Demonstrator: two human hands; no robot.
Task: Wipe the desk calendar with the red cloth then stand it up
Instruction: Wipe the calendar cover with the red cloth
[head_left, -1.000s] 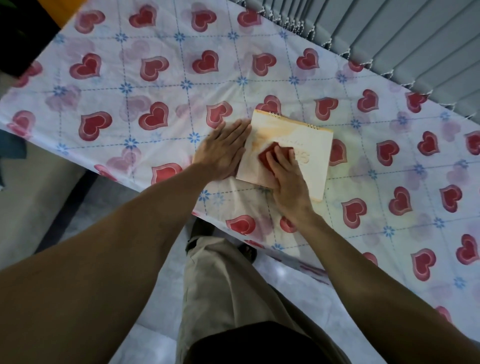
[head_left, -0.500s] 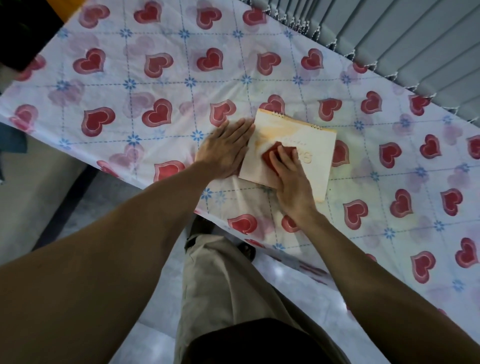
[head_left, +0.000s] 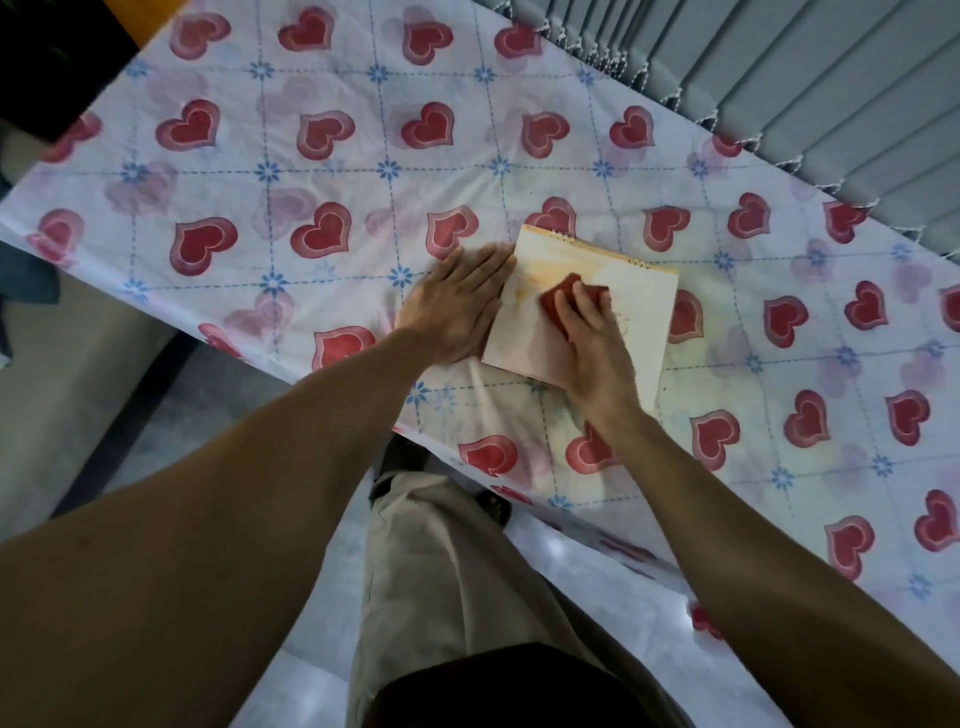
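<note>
A pale, spiral-bound desk calendar (head_left: 639, 317) was laid flat near the front edge of the worktop (head_left: 311, 156), which was covered by a white cloth printed with red hearts. A small red cloth (head_left: 563, 304) was pressed onto it under the curled fingers of the right hand (head_left: 592, 348). The left hand (head_left: 457, 306) was spread flat, empty, against the calendar's left edge. Grey vertical blinds (head_left: 779, 78) were seen behind the worktop, and a pale tiled floor (head_left: 311, 701) below.

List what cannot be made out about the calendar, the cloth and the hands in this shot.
- Desk calendar, head view: the printed cover is blurred and partly under the right hand; no text is legible.
- Red cloth: mostly under the right hand's fingers, so its full size and shape are hidden.
- Left hand: lies flat beside the calendar's left edge; whether it touches the calendar is unclear.
</note>
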